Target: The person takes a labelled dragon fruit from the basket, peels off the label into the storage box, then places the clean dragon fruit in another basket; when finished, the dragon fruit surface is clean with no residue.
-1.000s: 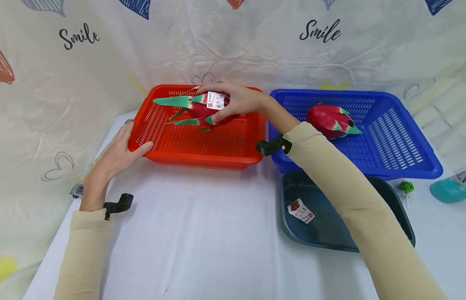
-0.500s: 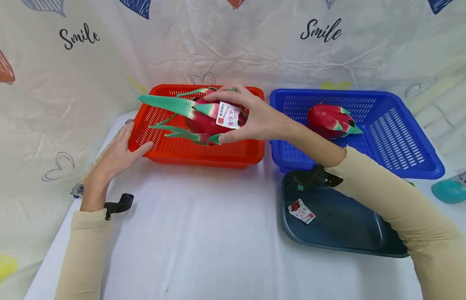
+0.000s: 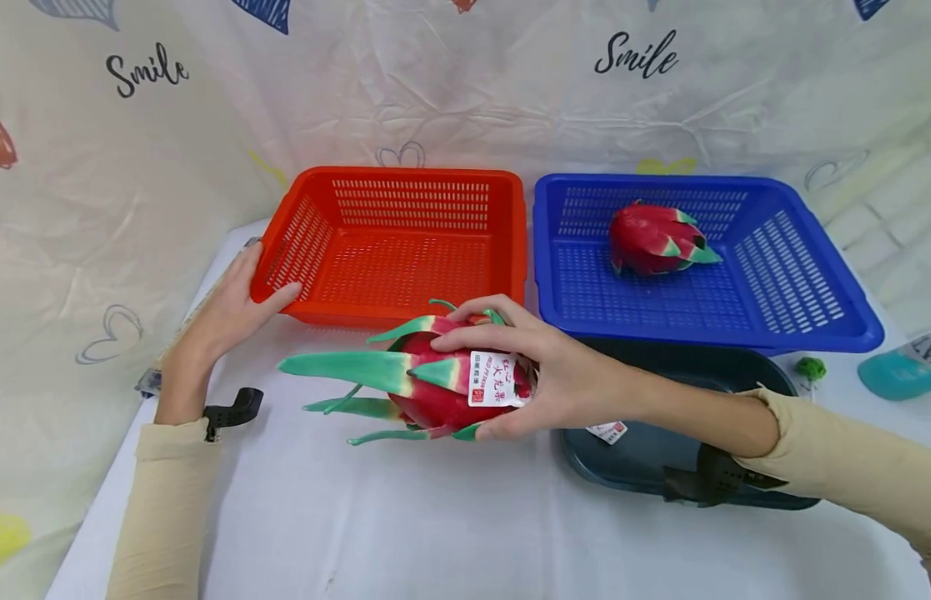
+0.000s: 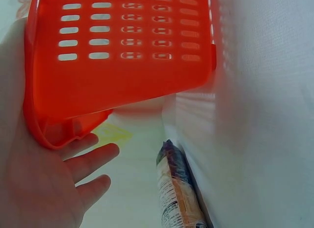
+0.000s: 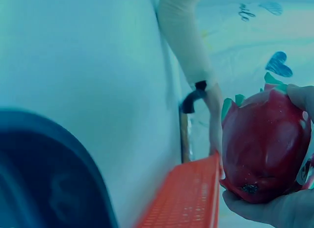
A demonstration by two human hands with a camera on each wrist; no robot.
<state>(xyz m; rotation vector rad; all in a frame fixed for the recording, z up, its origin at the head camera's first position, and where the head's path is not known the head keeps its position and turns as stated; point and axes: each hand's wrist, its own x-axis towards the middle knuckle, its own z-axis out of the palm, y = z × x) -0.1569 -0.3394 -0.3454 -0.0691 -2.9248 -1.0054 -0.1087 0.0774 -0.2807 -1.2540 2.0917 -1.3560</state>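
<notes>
carried nearer from over the red basket, the labelled dragon fruit is now held above the white table, on the near side of that basket. it is gripped at its blunt end by the right hand, fingers and thumb curled round it. the red basket's left end is touched by the left hand, its fingers extended. removal seems to be complete, with the fruit not yet set down. another dragon fruit is left lying in the blue basket.
</notes>
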